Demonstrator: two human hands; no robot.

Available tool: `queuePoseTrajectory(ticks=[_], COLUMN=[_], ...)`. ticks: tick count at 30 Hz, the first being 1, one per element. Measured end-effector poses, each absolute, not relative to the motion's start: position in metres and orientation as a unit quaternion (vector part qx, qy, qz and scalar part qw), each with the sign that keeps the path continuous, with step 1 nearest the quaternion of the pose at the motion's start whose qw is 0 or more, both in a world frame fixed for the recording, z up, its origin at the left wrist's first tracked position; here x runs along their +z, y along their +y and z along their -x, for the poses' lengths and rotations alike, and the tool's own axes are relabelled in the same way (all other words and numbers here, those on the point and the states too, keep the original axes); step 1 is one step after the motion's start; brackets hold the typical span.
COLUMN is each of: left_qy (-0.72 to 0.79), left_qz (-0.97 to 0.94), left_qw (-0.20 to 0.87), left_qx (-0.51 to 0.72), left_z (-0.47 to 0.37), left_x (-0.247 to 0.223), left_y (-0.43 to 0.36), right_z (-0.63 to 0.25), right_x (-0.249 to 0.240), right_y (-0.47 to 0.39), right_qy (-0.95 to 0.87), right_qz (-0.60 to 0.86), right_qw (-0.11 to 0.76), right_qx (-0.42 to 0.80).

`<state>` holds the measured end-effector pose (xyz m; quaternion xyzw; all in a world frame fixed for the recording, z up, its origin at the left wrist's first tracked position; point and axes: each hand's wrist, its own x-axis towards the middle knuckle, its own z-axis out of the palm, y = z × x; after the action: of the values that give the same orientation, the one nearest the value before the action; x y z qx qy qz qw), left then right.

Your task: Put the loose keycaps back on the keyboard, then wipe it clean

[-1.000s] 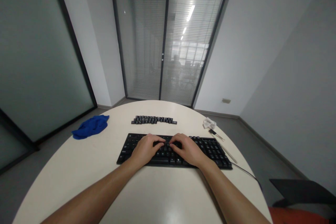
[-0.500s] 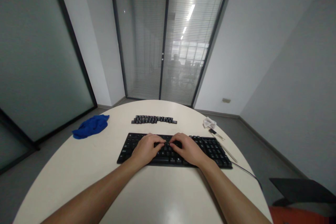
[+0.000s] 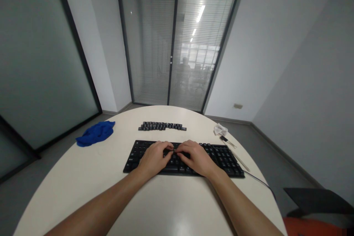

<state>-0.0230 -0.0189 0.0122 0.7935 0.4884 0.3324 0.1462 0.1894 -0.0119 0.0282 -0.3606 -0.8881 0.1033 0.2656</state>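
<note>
A black keyboard (image 3: 221,158) lies on the table below both of my hands. My left hand (image 3: 156,156) rests over its middle-left keys, the fingers curled and the thumb drawn in towards the index finger. Facing it, my right hand (image 3: 196,156) is curled the same way, and the fingertips of the two hands nearly meet over the central keys. Whatever sits between the fingertips is too small and dark to make out. Behind the keyboard, several loose black keycaps (image 3: 155,125) are laid out in rows. My hands hide part of the keys.
The round white table (image 3: 116,188) carries a blue cloth (image 3: 96,133) on the left. To the right lie a crumpled white tissue (image 3: 220,129), a small black-headed brush (image 3: 224,138) and a thin pale stick (image 3: 243,162). A cable (image 3: 260,180) runs off the right edge near a chair (image 3: 318,199).
The fingertips of my right hand have shifted slightly left, closer to those of my left hand. The left fingers have curled a little more. The keyboard and loose keycaps stay put.
</note>
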Motion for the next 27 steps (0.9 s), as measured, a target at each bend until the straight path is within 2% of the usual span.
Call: queuePoseTrajectory(ticks=[9,27], left_qy=[0.501,0.485], left_qz=[-0.776,-0.832], left_qw=[0.13,0.073], left_qx=[0.361,0.258], left_z=[0.022,0.022], left_x=[0.016,0.028], left_y=[-0.026,-0.029], right_z=[-0.189,-0.184], right_x=[0.028,0.041], right_y=[-0.013,-0.021], right_qy=[-0.895,-0.895], right_qz=[0.349,0.367], right_qw=[0.258,0.232], right_qx=[0.1,0.106])
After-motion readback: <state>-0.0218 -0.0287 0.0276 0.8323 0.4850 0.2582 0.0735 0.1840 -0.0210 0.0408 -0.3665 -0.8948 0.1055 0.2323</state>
